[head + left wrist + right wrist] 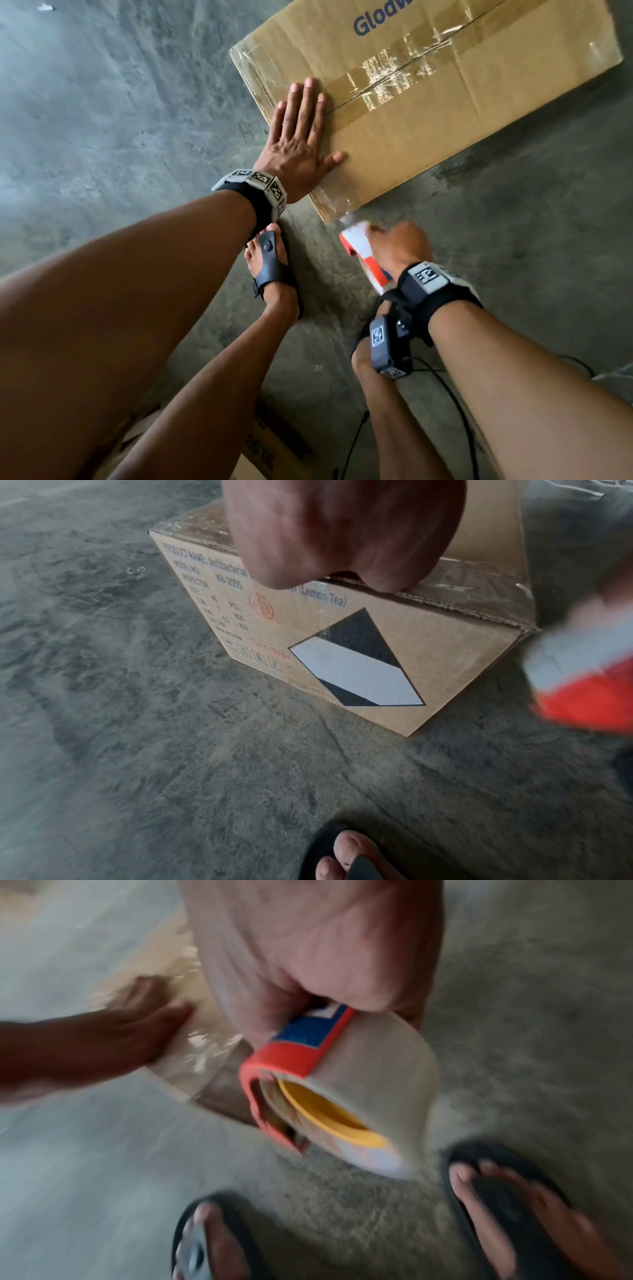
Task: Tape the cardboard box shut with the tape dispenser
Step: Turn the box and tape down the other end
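one hand (297, 144) flat on box (445, 113)

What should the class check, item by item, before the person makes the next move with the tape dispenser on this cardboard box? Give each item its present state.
1. Left hand lies flat on the cardboard box top, steadying it: ok.
2. Right hand has a closed grip on the tape dispenser: ok.
3. Centre seam of the top flaps is covered by brown tape: ok, though wrinkled.
4. Clear tape along the near top edge lies smooth: not ok, it looks crinkled at the corner.
5. Tape from the dispenser has been cut free of the box: cannot tell, the wrist views are blurred.
6. Feet in sandals stay out from under the dispenser: ok.
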Action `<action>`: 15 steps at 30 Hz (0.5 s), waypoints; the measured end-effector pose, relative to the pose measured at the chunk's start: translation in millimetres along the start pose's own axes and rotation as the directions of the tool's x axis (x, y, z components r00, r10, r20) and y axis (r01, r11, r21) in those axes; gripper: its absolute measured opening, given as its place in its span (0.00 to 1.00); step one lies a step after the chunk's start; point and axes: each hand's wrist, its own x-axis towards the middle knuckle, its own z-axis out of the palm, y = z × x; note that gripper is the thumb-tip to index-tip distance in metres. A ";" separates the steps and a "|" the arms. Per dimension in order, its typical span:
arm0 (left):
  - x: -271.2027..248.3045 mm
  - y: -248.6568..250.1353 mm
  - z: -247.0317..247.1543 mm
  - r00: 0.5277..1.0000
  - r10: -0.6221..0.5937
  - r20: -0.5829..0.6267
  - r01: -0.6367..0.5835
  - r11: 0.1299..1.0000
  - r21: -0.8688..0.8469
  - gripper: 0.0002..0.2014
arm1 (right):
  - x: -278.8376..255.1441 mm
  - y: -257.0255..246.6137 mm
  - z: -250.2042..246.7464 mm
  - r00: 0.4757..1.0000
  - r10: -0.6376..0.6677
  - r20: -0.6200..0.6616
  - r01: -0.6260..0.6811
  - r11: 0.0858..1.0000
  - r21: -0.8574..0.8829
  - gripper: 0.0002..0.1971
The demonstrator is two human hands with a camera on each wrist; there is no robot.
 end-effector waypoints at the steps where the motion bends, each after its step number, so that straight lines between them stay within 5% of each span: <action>1: -0.4 0.7 0.4 1.000 -0.001 -0.004 0.001 1.000 -0.003 0.44 | 3.3 6.0 0.9 1.000 0.011 0.029 -0.009 0.999 -0.051 0.25; 6: 0.7 -2.1 3.9 0.999 0.008 -0.036 -0.009 1.000 -0.015 0.44 | 4.6 35.2 11.2 1.000 0.006 -0.014 -0.009 0.980 -0.197 0.26; 11: -2.0 1.6 -0.7 1.000 0.007 -0.006 -0.007 1.000 -0.022 0.48 | 1.1 34.4 3.6 0.994 0.097 -0.042 -0.100 0.994 -0.054 0.31; 15: -2.0 6.7 -13.2 0.996 -0.019 0.087 0.021 1.000 -0.020 0.62 | -7.8 23.6 -16.7 0.993 0.077 -0.087 -0.074 0.996 0.042 0.33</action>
